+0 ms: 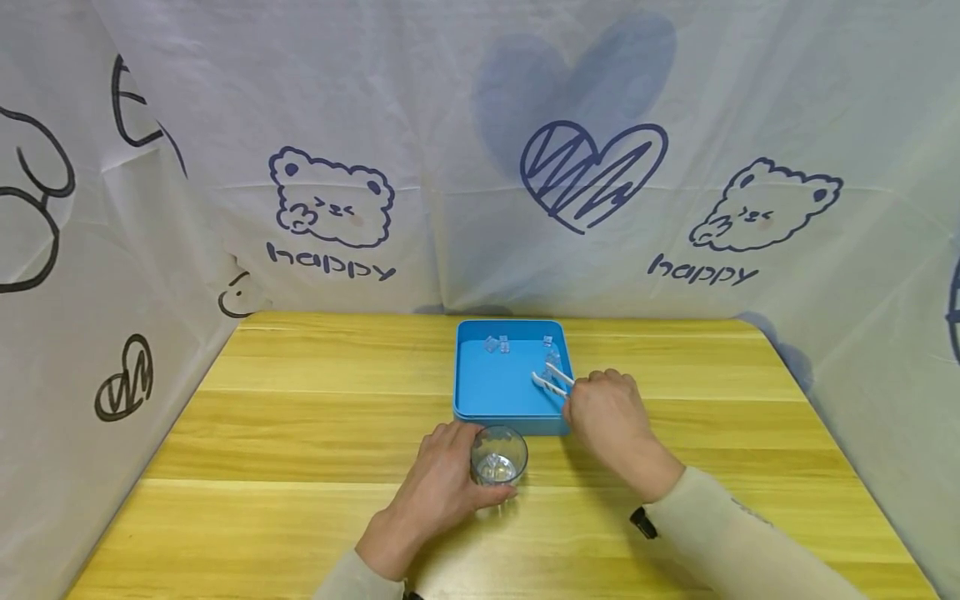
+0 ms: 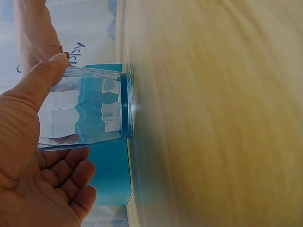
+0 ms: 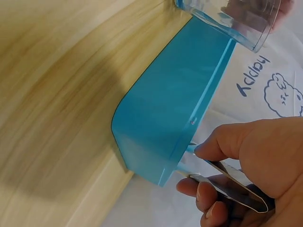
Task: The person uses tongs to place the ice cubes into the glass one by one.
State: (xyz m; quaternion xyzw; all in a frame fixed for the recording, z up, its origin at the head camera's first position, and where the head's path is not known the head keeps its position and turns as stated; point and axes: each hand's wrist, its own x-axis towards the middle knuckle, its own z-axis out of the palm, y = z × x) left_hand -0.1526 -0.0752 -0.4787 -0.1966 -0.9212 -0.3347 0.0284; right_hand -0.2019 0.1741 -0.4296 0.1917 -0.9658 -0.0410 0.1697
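Note:
My left hand (image 1: 438, 479) grips a clear drinking glass (image 1: 500, 450), its thumb on the near side and its fingers at the far side. The glass stands upright on the table, with a few clear pieces at its bottom. In my right hand (image 1: 611, 421) is a pair of small tongs (image 3: 236, 195), pinched between thumb and fingers. Their two white tips spread apart over the inside of a blue box (image 1: 495, 392), around a clear cube (image 1: 546, 375). More clear cubes (image 1: 504, 344) lie along the box's back and right side.
The box stands on a wood-grain table (image 1: 315, 442), just beyond the glass. A white cloth (image 1: 442, 125) printed with bears and hearts hangs behind the table and down both sides.

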